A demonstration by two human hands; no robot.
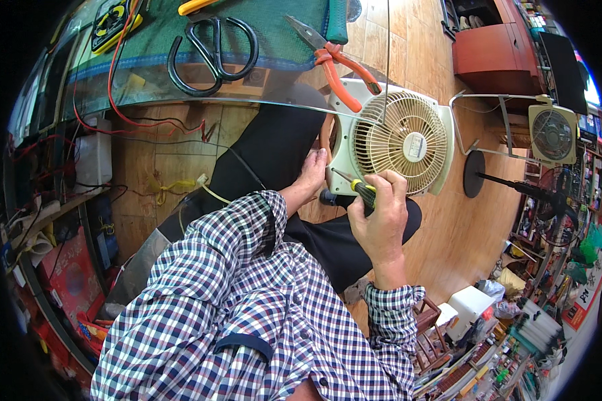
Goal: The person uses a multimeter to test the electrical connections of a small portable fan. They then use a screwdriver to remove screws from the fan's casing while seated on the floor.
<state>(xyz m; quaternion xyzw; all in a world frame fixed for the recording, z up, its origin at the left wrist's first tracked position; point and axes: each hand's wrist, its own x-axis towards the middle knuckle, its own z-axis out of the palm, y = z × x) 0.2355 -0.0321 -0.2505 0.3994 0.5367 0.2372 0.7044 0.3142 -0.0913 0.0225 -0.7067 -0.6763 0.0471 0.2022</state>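
Observation:
An off-white box fan [411, 144] with a round wire grille rests against my knees, its grille facing up. My left hand [309, 175] grips the fan's near left edge, with some fingers hidden beneath it. In my right hand [381, 220] is a screwdriver [364, 191] with a black and yellow handle. Its shaft points left, and the tip is at the corner of the fan's housing, by a screw hole. Whether the tip sits in the hole I cannot tell. Pliers with orange handles [341, 70] lie on the glass tabletop, overlapping the view of the fan's upper corner.
Black-handled scissors [214, 57] and a yellow-black multimeter [114, 27] with red leads lie on the glass table's green mat [160, 37]. To the right stand a second small fan [552, 134], a black pedestal fan [548, 197] and a red cabinet [491, 57]. Clutter fills the lower right.

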